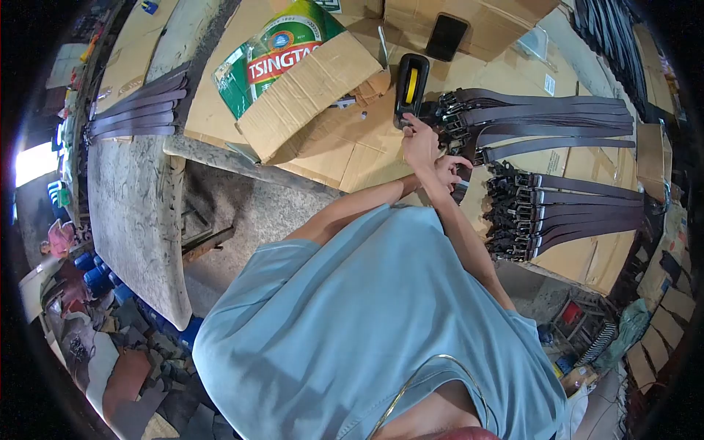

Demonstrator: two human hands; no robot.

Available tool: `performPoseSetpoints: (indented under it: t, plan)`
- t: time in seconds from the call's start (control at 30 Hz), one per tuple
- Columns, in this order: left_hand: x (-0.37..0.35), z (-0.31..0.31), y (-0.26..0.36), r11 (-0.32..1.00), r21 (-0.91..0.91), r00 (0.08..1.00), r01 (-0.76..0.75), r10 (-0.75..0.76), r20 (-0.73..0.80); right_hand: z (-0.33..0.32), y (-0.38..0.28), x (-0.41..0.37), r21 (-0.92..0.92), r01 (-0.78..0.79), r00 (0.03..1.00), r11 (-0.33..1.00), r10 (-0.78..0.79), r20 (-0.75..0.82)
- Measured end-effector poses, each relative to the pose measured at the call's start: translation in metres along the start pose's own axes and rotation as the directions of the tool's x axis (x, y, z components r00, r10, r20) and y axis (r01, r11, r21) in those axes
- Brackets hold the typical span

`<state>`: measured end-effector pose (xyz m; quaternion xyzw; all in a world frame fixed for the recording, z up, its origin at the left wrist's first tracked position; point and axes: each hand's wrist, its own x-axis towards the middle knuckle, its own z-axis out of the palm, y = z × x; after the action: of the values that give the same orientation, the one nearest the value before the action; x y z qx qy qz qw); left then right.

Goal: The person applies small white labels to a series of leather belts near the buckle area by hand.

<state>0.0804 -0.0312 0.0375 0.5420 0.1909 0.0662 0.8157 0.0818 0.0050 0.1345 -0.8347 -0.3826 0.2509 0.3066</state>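
Note:
My right hand (421,147) lies across my left forearm, index finger stretched out to the lower end of a black oblong tool (411,84) with a yellow insert. Nothing shows between its fingers. Just beyond the crossing, my left hand (449,171) is closed around a dark belt (460,192), much of which is covered by the hands. Beside both hands a bundle of dark belts (550,114) lies with buckles towards me and straps running right. A second bundle of belts (587,213) is closer to my body, its buckles (513,213) lined up.
Flattened cardboard (367,158) covers the bench. A green printed carton (293,62) stands left of the black tool, and a phone (447,37) lies behind it. More straps (139,110) hang over the left table (132,213). Scraps (139,367) cover the floor at lower left.

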Motion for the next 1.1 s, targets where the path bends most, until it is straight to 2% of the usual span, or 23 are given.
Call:
performPoseSetpoints:
  t: [0.2,0.4,0.47,0.57,0.63,0.7,0.73,0.77,0.87,0.9,0.97,1.03,1.1]
  plan:
    - [0.003,-0.001,0.002,0.999,0.022,0.998,-0.049,0.050,-0.025,0.003,0.005,0.001,-0.050,0.028,1.000,0.998,-0.028,0.004]
    - [0.007,0.000,-0.013,0.998,0.028,0.996,-0.063,0.065,-0.057,0.005,0.010,-0.002,0.005,0.061,0.998,0.998,-0.062,0.031]
    - [0.008,0.001,-0.025,0.987,0.115,0.988,-0.114,0.124,-0.088,0.002,0.006,-0.006,0.016,0.060,0.998,0.998,-0.061,0.036]
    - [0.009,0.003,-0.029,0.993,0.023,0.992,-0.114,0.115,-0.059,0.004,0.014,-0.007,0.023,0.084,0.996,0.996,-0.084,0.021]
    - [0.008,-0.004,-0.017,0.991,0.012,0.991,-0.136,0.136,-0.007,-0.006,0.019,-0.009,0.175,0.163,0.987,0.971,-0.159,-0.037]
    - [0.006,-0.001,0.004,0.990,-0.009,0.987,-0.144,0.145,0.066,-0.038,0.015,-0.015,0.232,0.150,0.986,0.961,-0.130,-0.099]
    - [0.006,0.002,0.019,0.988,0.007,0.988,-0.156,0.156,0.012,-0.058,0.009,-0.019,0.288,0.162,0.982,0.944,-0.125,-0.142]
    - [0.003,0.006,0.035,0.986,0.026,0.985,-0.164,0.165,-0.042,-0.075,0.011,-0.021,0.396,0.135,0.981,0.908,-0.066,-0.184]
    - [0.002,0.011,0.074,0.979,0.093,0.958,-0.182,0.198,-0.206,-0.132,0.017,-0.035,0.539,0.097,0.934,0.837,0.111,-0.340]
    - [0.003,0.010,0.080,0.984,0.052,0.973,-0.169,0.175,-0.149,-0.147,0.024,-0.038,0.569,0.090,0.916,0.817,0.157,-0.369]
    - [-0.001,0.021,0.106,0.992,0.085,0.974,-0.098,0.113,-0.198,-0.168,0.042,-0.045,0.558,0.069,0.893,0.827,0.198,-0.404]
    - [0.003,0.027,0.106,0.993,0.077,0.976,-0.089,0.102,-0.190,-0.177,0.064,-0.051,0.482,0.036,0.881,0.875,0.200,-0.429]
    - [0.004,0.034,0.111,0.991,0.060,0.962,-0.120,0.131,-0.240,-0.178,0.076,-0.058,0.552,0.005,0.871,0.834,0.268,-0.412]
